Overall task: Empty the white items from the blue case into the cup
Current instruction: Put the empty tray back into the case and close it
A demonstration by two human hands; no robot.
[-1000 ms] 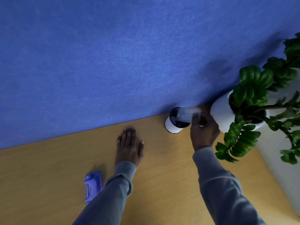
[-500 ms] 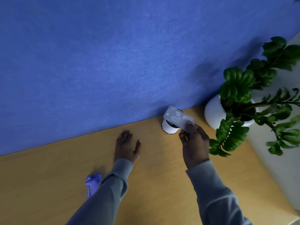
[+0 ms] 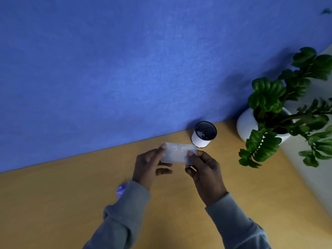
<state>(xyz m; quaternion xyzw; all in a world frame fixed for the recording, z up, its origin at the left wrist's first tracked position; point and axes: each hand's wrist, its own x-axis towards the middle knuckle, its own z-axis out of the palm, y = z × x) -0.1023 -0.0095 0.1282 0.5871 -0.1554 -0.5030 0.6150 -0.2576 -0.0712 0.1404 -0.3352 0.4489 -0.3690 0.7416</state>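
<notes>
Both hands, left (image 3: 150,165) and right (image 3: 204,169), pinch the translucent case (image 3: 177,153) by its ends, long axis running left-right.

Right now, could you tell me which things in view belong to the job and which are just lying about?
Part of the job:
- clear case, held at its ends by the left hand and the right hand
- cup, with white bits inside
- blue piece, half hidden by the left sleeve

Lying about:
- plant in its white pot
- desk
</notes>
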